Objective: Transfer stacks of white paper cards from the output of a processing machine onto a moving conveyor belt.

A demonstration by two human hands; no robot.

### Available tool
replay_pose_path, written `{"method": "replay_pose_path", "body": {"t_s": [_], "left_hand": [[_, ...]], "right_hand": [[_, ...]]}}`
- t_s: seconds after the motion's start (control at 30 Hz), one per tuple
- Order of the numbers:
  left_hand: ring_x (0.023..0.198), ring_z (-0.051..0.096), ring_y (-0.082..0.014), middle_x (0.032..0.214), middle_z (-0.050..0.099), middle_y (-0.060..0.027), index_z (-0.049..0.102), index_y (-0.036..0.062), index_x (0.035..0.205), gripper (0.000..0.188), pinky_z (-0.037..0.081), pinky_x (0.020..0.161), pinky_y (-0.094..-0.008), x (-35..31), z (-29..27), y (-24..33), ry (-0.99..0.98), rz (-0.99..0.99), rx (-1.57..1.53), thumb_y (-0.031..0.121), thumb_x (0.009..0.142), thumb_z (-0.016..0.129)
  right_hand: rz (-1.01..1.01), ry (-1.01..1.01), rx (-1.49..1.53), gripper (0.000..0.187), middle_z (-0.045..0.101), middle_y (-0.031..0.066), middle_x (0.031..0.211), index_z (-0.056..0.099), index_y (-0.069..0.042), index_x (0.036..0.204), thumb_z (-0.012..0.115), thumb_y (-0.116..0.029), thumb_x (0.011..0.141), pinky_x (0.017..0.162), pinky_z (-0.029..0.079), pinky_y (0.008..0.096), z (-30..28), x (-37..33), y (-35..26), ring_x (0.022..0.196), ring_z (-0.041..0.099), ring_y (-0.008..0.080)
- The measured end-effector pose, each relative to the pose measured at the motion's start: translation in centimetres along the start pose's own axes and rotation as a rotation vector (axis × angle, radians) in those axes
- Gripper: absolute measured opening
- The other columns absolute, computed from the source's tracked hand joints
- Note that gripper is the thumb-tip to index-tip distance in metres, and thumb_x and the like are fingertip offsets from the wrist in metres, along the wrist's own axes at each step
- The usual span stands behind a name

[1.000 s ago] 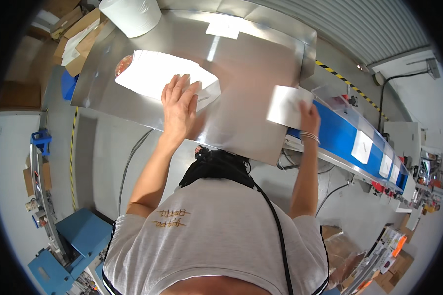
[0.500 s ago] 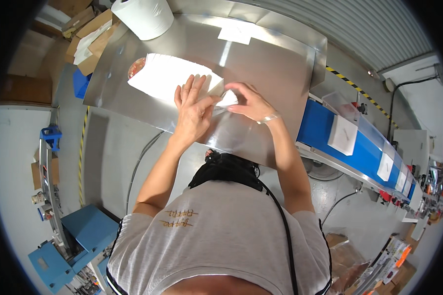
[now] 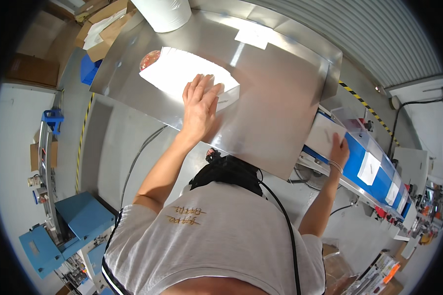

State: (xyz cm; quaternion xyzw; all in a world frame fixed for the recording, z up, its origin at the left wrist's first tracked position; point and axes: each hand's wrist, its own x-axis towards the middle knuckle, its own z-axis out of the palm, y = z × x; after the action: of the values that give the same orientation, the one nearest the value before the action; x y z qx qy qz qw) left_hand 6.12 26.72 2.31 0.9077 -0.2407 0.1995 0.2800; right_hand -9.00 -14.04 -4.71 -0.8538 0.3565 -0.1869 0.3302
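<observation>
Left hand (image 3: 200, 105) flat, fingers spread, on white packet stack (image 3: 182, 73); right hand (image 3: 338, 147) laid on one packet (image 3: 325, 133) at blue conveyor (image 3: 374, 172); most unmoved.

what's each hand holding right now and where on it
Left hand lies flat on the white sheet stack's near edge; right hand presses a white packet on the blue conveyor. Neither visibly grips anything.
</observation>
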Motion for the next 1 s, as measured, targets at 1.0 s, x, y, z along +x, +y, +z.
{"method": "replay_pose_path", "body": {"t_s": [1.0], "left_hand": [[0.122, 0.044, -0.0366, 0.126, 0.052, -0.0132, 0.065, 0.0114, 0.110, 0.037, 0.034, 0.099, -0.0477, 1.2, -0.2, -1.9, 0.024, 0.013, 0.018, 0.000, 0.075, 0.066]], "right_hand": [[0.004, 0.106, -0.398, 0.053, 0.063, 0.0183, 0.098, 0.059, -0.003, 0.112, 0.063, -0.047, 0.082, 0.078, 0.046, 0.0427, -0.5, 1.3, 1.5, 0.088, 0.059, 0.0326]]}}
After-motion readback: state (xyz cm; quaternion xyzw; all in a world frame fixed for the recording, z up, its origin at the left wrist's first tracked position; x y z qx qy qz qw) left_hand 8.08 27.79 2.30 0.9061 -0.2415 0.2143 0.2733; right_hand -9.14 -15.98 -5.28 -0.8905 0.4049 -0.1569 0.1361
